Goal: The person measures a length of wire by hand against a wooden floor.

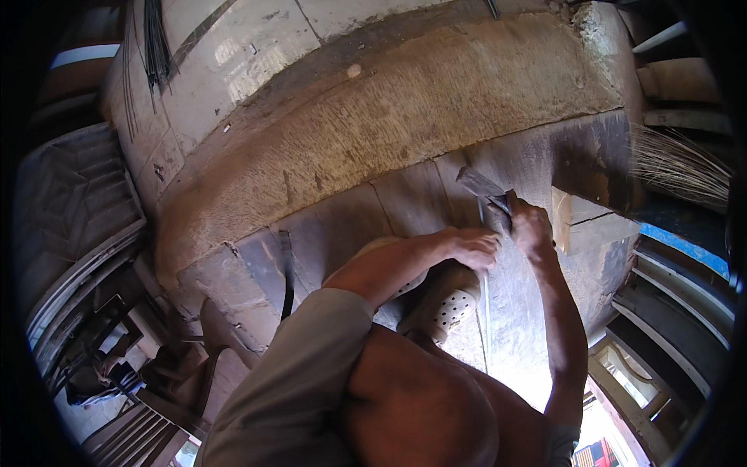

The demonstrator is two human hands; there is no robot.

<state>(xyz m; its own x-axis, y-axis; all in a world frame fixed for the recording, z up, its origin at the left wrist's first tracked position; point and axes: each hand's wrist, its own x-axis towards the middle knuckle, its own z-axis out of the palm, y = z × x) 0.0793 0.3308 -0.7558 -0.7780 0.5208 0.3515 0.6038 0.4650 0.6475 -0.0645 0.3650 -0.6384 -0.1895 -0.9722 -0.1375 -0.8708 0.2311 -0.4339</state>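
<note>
In the head view my right hand (530, 226) is closed around the handle of a hammer-like tool (483, 184) with a dark, worn, blocky head, which points up and left. Just left of it, my left hand (477, 248) is curled low over a thin pale rod (487, 315) that runs along the floor tiles. The rod passes under or through the fingers; the hand hides that part. A light clog with round holes (455, 306) is on my foot, close below the left hand.
A dark curved tool or strip (287, 274) lies left on the floor. Wooden blocks (595, 227) and a bristle broom (680, 163) are at the right. A raised rough concrete step (379, 117) crosses ahead. Thin dark rods (155, 52) lie at upper left, with stacked wooden panels (76, 198) below.
</note>
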